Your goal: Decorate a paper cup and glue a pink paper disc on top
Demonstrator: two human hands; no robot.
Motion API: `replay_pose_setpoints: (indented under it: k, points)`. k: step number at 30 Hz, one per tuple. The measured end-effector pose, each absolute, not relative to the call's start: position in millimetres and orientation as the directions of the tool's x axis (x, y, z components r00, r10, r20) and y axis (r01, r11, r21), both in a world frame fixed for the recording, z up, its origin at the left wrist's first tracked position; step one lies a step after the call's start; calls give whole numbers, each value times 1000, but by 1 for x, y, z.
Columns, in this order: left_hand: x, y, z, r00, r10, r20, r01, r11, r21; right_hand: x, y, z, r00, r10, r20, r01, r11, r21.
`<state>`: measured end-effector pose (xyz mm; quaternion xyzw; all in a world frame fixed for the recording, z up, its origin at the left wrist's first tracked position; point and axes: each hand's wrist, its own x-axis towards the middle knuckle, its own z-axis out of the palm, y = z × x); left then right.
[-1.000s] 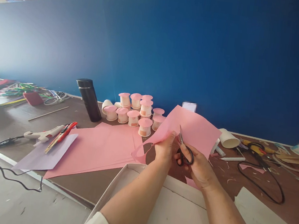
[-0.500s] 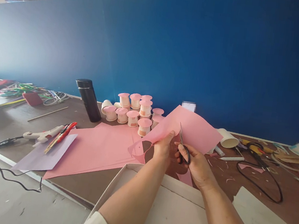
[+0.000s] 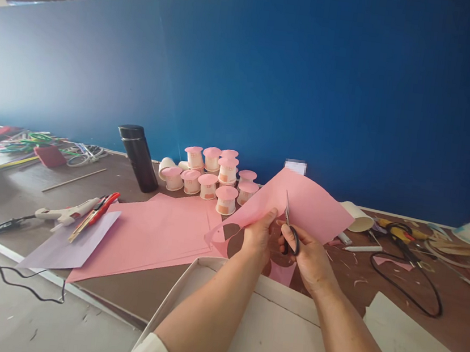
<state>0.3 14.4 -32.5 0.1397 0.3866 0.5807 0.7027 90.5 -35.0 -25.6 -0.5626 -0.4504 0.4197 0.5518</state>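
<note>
A curved sheet of pink paper (image 3: 317,200) is held up above the table, pinched at its lower edge by my left hand (image 3: 258,236). Black-handled scissors (image 3: 291,241) are in my right hand (image 3: 312,262), with fingers through the loops. Their blades point up and lie against the sheet, close to my left thumb. A cut strip (image 3: 221,240) of the same paper hangs at the left of the sheet. Beneath my hands, part of an open white box (image 3: 284,330) shows between my forearms.
Several paper cups with pink tops (image 3: 226,198) stand near the blue partition (image 3: 273,78), beside a black bottle (image 3: 138,158). Flat pink sheets (image 3: 155,229), a glue gun (image 3: 68,211) and a red utility knife (image 3: 95,216) lie left. Cords (image 3: 416,267) and scraps lie right.
The pink sheet has shifted slightly right and turned a little. My left hand has moved slightly right with it, and the scissors stay at the sheet with their blades at a slightly different angle.
</note>
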Motion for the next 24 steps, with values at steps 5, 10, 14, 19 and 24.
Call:
replay_pose_setpoints:
  k: [5,10,14,19,24]
  points:
    - [-2,14,-27,-40,947,-319,-685,207,698,90,-35,-26,246,969,19,9,17,-1000]
    - [-3,12,-27,-20,944,-331,-665,234,709,90,-35,-25,246,969,9,-5,10,-1000]
    - [-2,14,-30,-34,943,-330,-673,222,705,89,-36,-25,243,970,23,20,19,-1000]
    - [-1,15,-29,-53,945,-324,-680,204,704,89,-36,-24,242,970,24,15,21,-1000]
    - [-2,15,-27,-71,950,-305,-685,176,707,89,-36,-25,234,972,26,-8,29,-1000]
